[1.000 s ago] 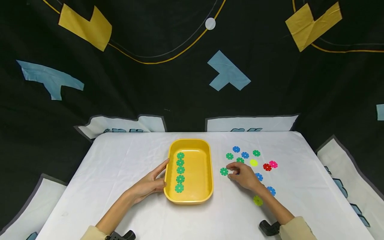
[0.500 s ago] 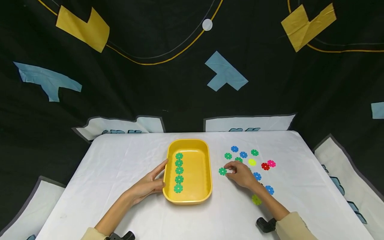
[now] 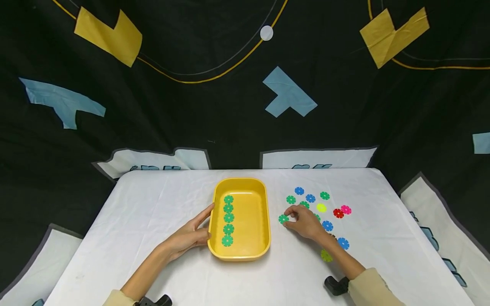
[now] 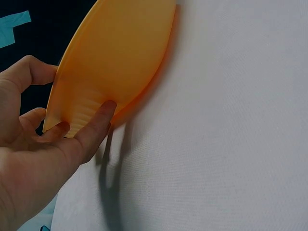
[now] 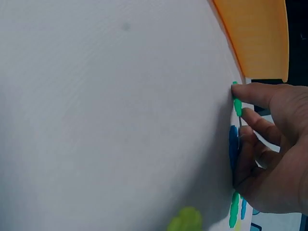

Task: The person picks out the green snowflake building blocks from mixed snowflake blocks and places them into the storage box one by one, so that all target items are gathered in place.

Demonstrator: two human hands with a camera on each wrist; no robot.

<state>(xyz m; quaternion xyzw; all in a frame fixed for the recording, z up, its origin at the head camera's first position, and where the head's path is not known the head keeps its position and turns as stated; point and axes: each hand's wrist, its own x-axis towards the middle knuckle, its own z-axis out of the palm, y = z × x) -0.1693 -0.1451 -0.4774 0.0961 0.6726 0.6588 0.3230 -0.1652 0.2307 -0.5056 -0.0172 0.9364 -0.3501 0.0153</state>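
Observation:
My left hand (image 3: 188, 238) holds the left side of a yellow tray (image 3: 264, 246). In the left wrist view, some fingertips touch the tray's rim and one digit presses its outer wall. Five-like rows aside, several green notched discs (image 3: 229, 217) lie in a column along the tray's left half. On the white cloth to the right, my right hand (image 3: 305, 223) pinches a green notched disc (image 3: 283, 219) by its edges between thumb and index finger. The right wrist view gives this disc (image 5: 237, 102) edge-on, close to the cloth.
Loose discs surround the right hand: blue (image 3: 310, 198), green (image 3: 324, 195), yellow (image 3: 321, 208), red (image 3: 338, 213) and pink (image 3: 346, 210). A yellow-green disc (image 3: 326, 255) lies by the right forearm. A black curtain (image 3: 229, 127) hangs behind the table.
My right hand has shifted slightly left, its fingers closing on the green disc's edge. Another green disc behind the hand has come into sight. The left hand and tray keep their places.

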